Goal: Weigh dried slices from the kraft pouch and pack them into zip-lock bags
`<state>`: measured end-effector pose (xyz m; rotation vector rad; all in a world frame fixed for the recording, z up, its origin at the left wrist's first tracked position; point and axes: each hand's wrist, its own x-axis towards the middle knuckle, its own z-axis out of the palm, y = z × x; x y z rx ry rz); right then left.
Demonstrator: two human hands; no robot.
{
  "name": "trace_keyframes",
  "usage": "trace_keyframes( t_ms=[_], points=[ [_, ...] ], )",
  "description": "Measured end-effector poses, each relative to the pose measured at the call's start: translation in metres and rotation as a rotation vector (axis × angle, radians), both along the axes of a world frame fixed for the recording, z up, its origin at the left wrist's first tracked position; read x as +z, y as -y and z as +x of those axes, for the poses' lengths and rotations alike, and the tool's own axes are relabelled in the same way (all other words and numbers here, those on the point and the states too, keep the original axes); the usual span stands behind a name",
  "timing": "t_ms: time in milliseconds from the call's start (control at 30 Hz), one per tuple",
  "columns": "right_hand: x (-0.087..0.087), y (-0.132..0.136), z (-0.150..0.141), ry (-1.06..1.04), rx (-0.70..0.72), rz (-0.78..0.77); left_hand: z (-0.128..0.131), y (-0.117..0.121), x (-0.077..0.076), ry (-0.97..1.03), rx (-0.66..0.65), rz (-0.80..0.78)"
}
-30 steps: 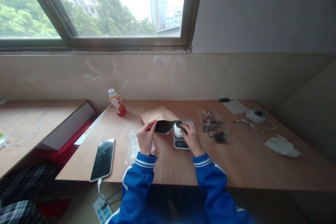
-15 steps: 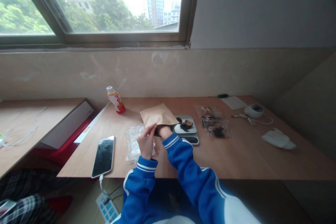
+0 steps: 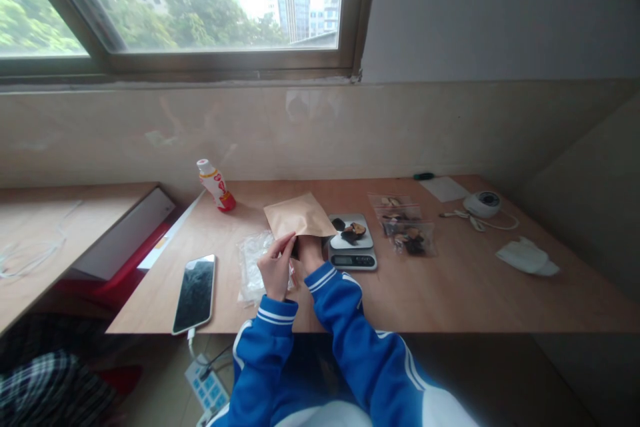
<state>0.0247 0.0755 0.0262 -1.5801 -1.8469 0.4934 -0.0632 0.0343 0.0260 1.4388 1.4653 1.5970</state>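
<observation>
A brown paper bag [image 3: 300, 215] is held up over the table, its opening toward me. My left hand [image 3: 277, 265] pinches the lower edge of its mouth between thumb and fingers. Inside the bag reaches my right hand [image 3: 311, 252]; its fingers are hidden there, so their pose does not show. Just right of the bag stands a small white kitchen scale [image 3: 353, 259], with dark dried pieces [image 3: 354, 232] that look like mushrooms on its plate. Under and beside my left hand lie clear plastic bags [image 3: 251, 270].
Zip bags of dried pieces [image 3: 413, 240] lie right of the scale. Farther right are a white round device [image 3: 483, 204] with a cable, white paper [image 3: 445, 189] and a crumpled white item [image 3: 527, 257]. A bottle [image 3: 217, 185] and a plugged-in phone [image 3: 195, 293] are at left.
My right wrist has shifted slightly left, and more of the scale's front with its display shows. The left hand keeps its pinch on the bag. The view has tilted down a little.
</observation>
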Motion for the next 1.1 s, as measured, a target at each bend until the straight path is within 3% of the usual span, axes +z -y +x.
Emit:
trace_keyframes(
  t_ms=[167, 233, 367, 467, 567, 700, 800, 933, 1033, 1100],
  points=[
    [0.01, 0.026, 0.008, 0.031, -0.136, -0.021, -0.002, -0.006, 0.004, -0.014, 0.014, 0.006],
    [0.016, 0.043, 0.014, -0.034, -0.131, 0.07, -0.002, -0.009, 0.005, -0.019, 0.022, 0.002],
    [0.023, 0.08, 0.04, -0.322, 0.012, 0.291, -0.003, -0.015, 0.008, -0.019, 0.008, -0.002],
    [0.012, 0.095, 0.072, -0.425, -0.128, 0.407, -0.006, -0.019, 0.012, -0.006, 0.036, 0.007],
    [-0.01, 0.086, 0.099, -0.345, -0.268, 0.399, -0.01, -0.024, 0.015, -0.002, 0.083, 0.016],
    [-0.037, 0.049, 0.117, -0.026, -0.166, 0.351, -0.013, -0.027, 0.018, -0.015, 0.091, 0.019],
    [-0.045, 0.032, 0.124, 0.158, -0.159, 0.34, -0.015, -0.027, 0.018, -0.02, 0.072, 0.016],
    [-0.033, 0.046, 0.121, 0.191, -0.16, 0.344, -0.016, -0.027, 0.016, -0.022, 0.069, 0.017],
    [-0.01, 0.068, 0.101, 0.004, -0.094, 0.36, -0.013, -0.026, 0.013, -0.03, 0.059, 0.022],
    [0.006, 0.074, 0.08, -0.13, 0.027, 0.351, -0.01, -0.024, 0.01, -0.031, 0.041, 0.017]
  ],
)
